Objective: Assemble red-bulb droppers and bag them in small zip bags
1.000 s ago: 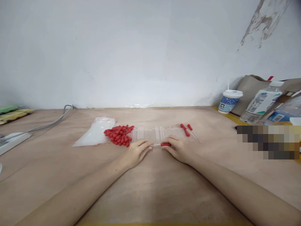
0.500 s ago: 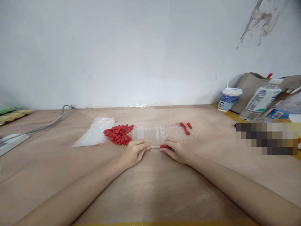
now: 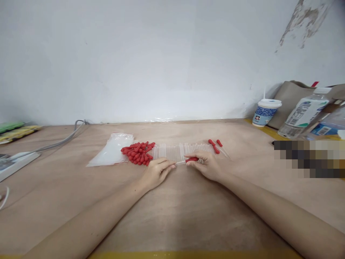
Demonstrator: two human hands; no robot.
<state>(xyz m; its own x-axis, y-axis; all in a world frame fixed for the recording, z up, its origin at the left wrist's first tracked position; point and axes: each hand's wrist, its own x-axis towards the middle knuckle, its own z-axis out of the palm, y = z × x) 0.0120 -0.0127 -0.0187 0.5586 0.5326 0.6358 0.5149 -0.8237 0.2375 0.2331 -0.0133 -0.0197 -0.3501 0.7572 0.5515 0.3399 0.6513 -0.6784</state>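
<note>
Right fingers point(image 3: 199, 155) spread wider, bulb point(image 3: 192, 159) between, tube point(image 3: 180, 162) in left fingers point(image 3: 169, 164)

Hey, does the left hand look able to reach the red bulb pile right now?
Probably yes: the pile lies close to the left hand, with nothing seen covering it, though those fingers seem busy pinching a tube.

I can't read a single word from here: the printing on the cup point(image 3: 264, 113), the bottle point(image 3: 306, 112) and the blue packet point(image 3: 323, 129) is too small.
</note>
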